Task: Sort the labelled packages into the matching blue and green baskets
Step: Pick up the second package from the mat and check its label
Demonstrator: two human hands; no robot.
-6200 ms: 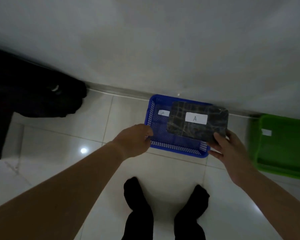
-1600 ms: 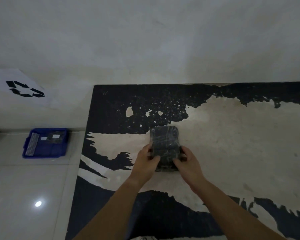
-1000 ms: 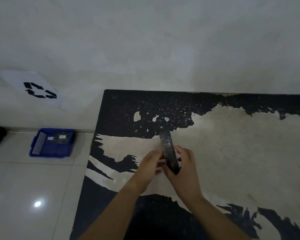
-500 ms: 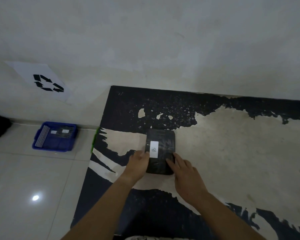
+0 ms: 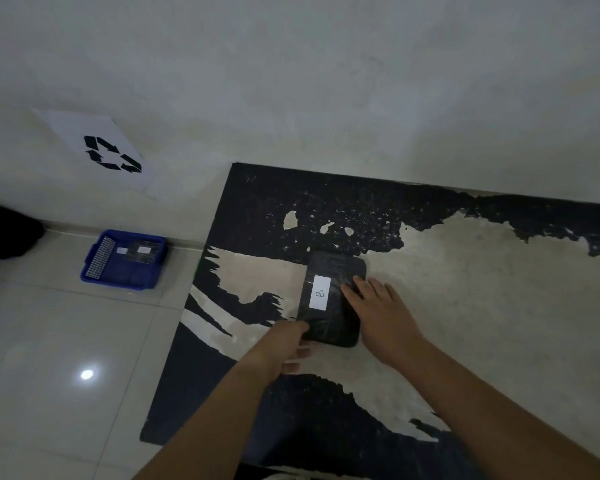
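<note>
The blue basket (image 5: pixel 123 259) sits on the floor well off to my left. My left hand (image 5: pixel 284 344) curls under the near left corner of the package (image 5: pixel 333 299), which lies label-up on the table (image 5: pixel 465 289), long axis running away from me. My right hand (image 5: pixel 383 313) lies flat and open on its right edge, gripping nothing.

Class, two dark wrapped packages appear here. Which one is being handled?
The package with the white label on the worn table, under both hands. The other package lies untouched in the blue basket on the floor.
</note>
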